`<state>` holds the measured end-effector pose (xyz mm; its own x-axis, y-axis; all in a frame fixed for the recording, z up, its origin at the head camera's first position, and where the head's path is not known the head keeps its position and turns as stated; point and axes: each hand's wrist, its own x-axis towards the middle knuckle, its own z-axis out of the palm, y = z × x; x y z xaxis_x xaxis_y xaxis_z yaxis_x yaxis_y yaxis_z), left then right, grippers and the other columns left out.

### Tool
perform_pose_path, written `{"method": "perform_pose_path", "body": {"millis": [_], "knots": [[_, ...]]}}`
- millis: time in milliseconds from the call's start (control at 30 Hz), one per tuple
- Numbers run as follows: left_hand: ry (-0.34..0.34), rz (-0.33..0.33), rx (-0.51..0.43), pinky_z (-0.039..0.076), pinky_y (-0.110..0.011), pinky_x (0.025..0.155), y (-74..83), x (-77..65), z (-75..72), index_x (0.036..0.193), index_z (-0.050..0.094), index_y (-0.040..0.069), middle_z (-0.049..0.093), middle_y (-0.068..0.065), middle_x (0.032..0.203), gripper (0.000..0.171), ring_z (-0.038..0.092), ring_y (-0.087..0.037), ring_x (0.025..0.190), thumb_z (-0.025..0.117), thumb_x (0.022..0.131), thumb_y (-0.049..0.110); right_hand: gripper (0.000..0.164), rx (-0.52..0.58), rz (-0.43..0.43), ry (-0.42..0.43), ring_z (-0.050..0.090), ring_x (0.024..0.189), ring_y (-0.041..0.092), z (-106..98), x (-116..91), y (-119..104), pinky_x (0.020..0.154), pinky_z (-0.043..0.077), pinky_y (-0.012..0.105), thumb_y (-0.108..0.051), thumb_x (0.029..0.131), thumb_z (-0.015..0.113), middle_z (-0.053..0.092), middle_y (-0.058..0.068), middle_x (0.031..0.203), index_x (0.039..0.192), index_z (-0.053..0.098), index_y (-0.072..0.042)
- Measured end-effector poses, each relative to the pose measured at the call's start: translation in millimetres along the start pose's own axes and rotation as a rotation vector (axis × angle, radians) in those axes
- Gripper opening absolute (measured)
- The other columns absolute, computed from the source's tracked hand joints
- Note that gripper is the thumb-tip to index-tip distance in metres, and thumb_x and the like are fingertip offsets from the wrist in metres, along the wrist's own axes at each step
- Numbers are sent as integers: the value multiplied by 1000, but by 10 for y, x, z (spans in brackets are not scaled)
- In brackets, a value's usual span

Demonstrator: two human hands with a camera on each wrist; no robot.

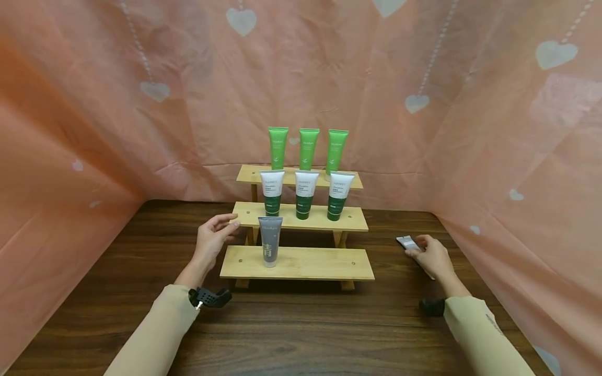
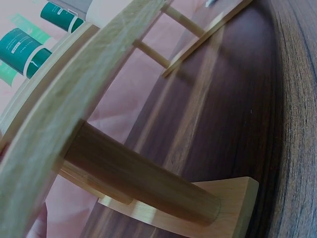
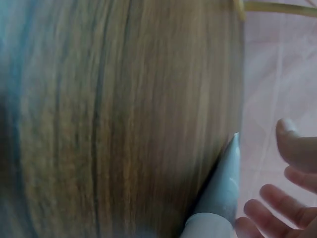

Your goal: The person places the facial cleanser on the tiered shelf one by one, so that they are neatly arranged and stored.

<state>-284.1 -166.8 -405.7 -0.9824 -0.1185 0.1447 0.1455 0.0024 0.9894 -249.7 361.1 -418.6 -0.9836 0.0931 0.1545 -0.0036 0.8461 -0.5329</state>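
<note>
On the three-tier wooden stand (image 1: 301, 263), a grey tube (image 1: 270, 243) stands upright on the lowest tier, left of its middle. My left hand (image 1: 211, 239) is at the left end of the middle tier, fingers loosely bent; whether it touches the wood I cannot tell. Another grey tube (image 1: 407, 242) lies on the table to the right, partly hidden under my right hand (image 1: 435, 259). In the right wrist view, the right thumb and fingers (image 3: 272, 198) are spread apart beside that lying tube (image 3: 220, 191), not closed round it.
White-and-green tubes (image 1: 304, 194) line the middle tier, and bright green tubes (image 1: 308, 149) the top one. Pink cloth (image 1: 197, 130) with hearts hangs behind and at both sides of the dark wooden table (image 1: 301, 334). A stand leg (image 2: 143, 173) fills the left wrist view.
</note>
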Motion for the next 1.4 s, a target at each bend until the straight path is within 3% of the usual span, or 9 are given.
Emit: {"method": "perform_pose_path", "body": {"millis": [233,600,833,1067,1233,1400], "knots": [[-16,12,-1,52,-41,78,-14,20,13,117,62,4,68,2,89,43,66,-18,83,73,82,27,57,-109,113,-45,50,100,47,17,99,61,76,43,55,-25,85,68,47,35,119,125,45,9],[-23,10,-7,50,-46,81,20,13,5,119,61,3,68,2,89,41,66,-16,82,71,84,23,53,-189,129,-33,43,103,54,44,83,11,78,41,59,-18,82,69,47,37,115,122,48,9],[-15,5,-5,50,-45,81,7,12,4,118,62,3,68,4,86,42,66,-15,81,71,83,24,50,-175,165,-16,42,102,54,107,53,35,74,40,59,-18,82,68,48,35,119,121,50,6],[-17,0,3,46,-53,86,132,-72,14,119,60,-1,67,4,85,37,65,-24,86,67,87,15,41,-131,87,43,52,94,50,166,26,82,73,42,54,-11,77,71,57,31,108,110,57,8],[-11,-2,22,48,-49,84,257,-164,41,120,59,-2,67,3,85,37,63,-32,92,66,88,15,39,-102,10,47,54,94,45,189,16,101,76,43,52,-8,74,73,59,29,105,107,59,9],[-17,-2,16,47,-51,85,275,-183,46,119,59,-2,67,3,85,36,62,-36,95,65,88,14,40,-85,-13,34,56,91,42,194,-5,111,74,44,51,-8,75,73,60,28,104,108,60,9]]}}
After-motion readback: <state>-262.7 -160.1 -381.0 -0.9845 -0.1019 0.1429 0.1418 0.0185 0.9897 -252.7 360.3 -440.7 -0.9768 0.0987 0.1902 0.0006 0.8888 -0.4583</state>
